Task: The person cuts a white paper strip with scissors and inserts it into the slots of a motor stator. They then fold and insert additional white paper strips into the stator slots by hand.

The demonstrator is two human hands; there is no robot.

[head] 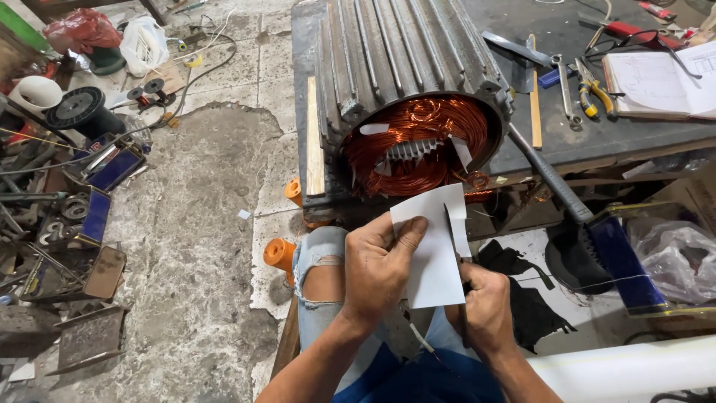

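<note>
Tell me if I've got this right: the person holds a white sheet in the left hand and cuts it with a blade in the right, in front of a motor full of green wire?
Not quite. The head view shows the wire in the motor housing is copper-orange, not green. The rest stands: the left hand holds the white sheet, the right hand a thin blade.

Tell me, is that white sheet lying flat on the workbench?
No. The white sheet is held up in front of the copper-wound motor housing, pinched by the left hand with the right hand at its lower edge.
</note>
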